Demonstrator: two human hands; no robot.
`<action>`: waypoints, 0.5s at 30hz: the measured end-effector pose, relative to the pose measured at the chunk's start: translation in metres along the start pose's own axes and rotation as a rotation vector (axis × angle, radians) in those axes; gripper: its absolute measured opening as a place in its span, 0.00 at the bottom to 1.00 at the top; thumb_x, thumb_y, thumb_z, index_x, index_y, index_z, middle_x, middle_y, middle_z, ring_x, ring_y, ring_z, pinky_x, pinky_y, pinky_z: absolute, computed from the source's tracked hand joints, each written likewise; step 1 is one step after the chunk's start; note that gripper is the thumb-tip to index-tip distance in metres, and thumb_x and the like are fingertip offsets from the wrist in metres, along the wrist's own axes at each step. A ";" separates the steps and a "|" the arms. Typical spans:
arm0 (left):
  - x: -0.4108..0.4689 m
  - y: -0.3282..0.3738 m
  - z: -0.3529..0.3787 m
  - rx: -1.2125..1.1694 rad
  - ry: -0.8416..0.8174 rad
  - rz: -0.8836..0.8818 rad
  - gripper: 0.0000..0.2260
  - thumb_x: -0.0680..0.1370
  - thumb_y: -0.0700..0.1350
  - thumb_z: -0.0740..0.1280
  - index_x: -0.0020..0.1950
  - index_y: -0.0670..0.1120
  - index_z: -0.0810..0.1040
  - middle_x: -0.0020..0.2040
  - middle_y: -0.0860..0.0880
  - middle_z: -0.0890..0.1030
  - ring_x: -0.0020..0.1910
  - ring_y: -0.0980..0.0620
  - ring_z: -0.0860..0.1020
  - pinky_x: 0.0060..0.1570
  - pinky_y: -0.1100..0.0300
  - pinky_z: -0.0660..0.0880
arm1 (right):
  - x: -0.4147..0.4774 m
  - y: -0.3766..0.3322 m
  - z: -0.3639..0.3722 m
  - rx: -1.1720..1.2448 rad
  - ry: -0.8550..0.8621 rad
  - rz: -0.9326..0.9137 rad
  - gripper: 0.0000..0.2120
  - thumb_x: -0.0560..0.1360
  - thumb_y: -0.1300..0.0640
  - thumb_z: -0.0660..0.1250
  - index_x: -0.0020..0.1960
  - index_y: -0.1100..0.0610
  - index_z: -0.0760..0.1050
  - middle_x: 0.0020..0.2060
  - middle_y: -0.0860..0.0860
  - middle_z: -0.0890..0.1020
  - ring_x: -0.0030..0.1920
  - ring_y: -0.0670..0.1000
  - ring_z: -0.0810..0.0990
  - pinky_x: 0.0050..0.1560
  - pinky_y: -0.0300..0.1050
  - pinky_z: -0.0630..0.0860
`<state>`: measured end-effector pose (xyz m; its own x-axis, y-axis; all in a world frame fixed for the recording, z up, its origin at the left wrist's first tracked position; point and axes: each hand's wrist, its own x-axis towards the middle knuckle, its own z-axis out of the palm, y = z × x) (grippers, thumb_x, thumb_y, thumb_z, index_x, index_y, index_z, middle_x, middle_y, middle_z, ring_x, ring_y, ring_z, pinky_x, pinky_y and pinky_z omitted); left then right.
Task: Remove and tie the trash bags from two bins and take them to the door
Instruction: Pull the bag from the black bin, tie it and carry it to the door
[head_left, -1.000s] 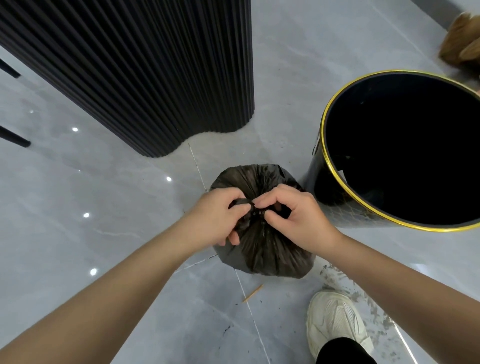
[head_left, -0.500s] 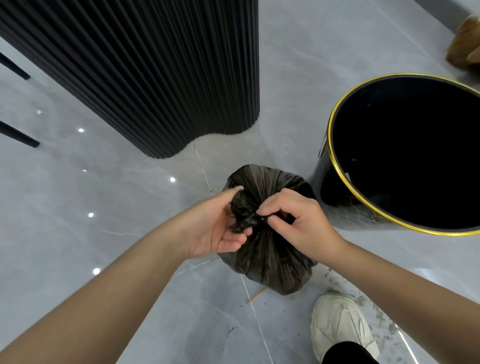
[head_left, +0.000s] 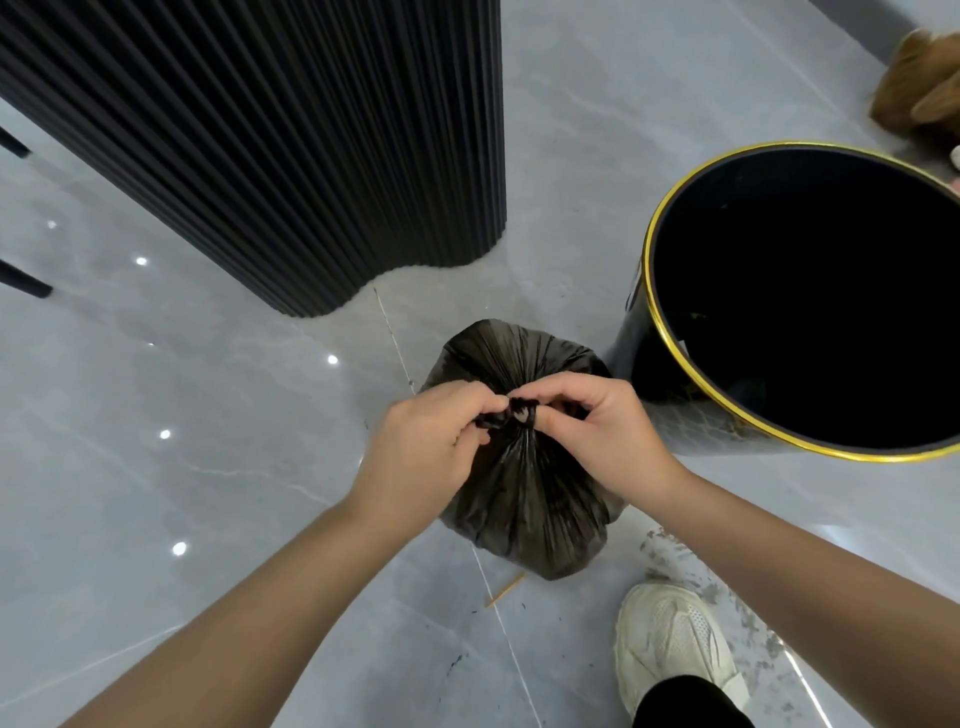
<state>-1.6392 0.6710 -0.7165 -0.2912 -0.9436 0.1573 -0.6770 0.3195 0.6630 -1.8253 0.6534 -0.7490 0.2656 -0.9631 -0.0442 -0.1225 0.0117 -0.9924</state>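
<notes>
A full black trash bag (head_left: 524, 499) stands on the grey tiled floor below me, its top gathered into a twisted neck. My left hand (head_left: 426, 441) pinches the neck's left side, fingers curled round the plastic. From the right, my right hand (head_left: 608, 431) pinches the same knot with its fingertips. A black bin (head_left: 810, 306) with a gold rim stands just right of the bag, with no liner visible and a few scraps at its bottom.
A black fluted column (head_left: 291, 156) rises behind the bag to the left. My white shoe (head_left: 675, 644) is at the lower right, near dirt specks and a thin stick (head_left: 506, 590) on the floor. A brown furry thing (head_left: 919, 98) lies at the far right corner.
Half a second ago my left hand had loosened with its palm showing beside the neck; now it grips the neck again, and both hands pinch the knot.
</notes>
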 end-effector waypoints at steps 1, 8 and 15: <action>0.000 -0.001 0.000 0.066 0.022 0.076 0.13 0.72 0.37 0.58 0.48 0.41 0.82 0.41 0.48 0.83 0.37 0.53 0.81 0.37 0.56 0.79 | 0.001 -0.002 0.001 0.022 0.002 0.004 0.11 0.72 0.68 0.71 0.50 0.55 0.83 0.41 0.54 0.85 0.43 0.55 0.82 0.49 0.45 0.79; -0.004 -0.004 0.005 0.121 0.090 0.137 0.11 0.77 0.37 0.58 0.44 0.39 0.80 0.41 0.46 0.81 0.40 0.51 0.79 0.39 0.54 0.77 | -0.001 -0.004 0.004 0.021 -0.005 0.043 0.09 0.72 0.69 0.70 0.48 0.59 0.82 0.41 0.57 0.84 0.41 0.60 0.80 0.45 0.49 0.77; -0.011 0.018 0.008 0.039 0.332 -0.250 0.09 0.71 0.43 0.71 0.48 0.48 0.74 0.45 0.55 0.72 0.47 0.56 0.72 0.51 0.60 0.70 | 0.004 -0.008 0.007 -0.097 0.163 0.123 0.11 0.72 0.64 0.69 0.44 0.48 0.80 0.37 0.56 0.82 0.34 0.44 0.74 0.41 0.40 0.74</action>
<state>-1.6535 0.6877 -0.7123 0.1154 -0.9671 0.2266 -0.7260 0.0736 0.6838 -1.8170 0.6513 -0.7423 0.0859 -0.9868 -0.1376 -0.2383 0.1137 -0.9645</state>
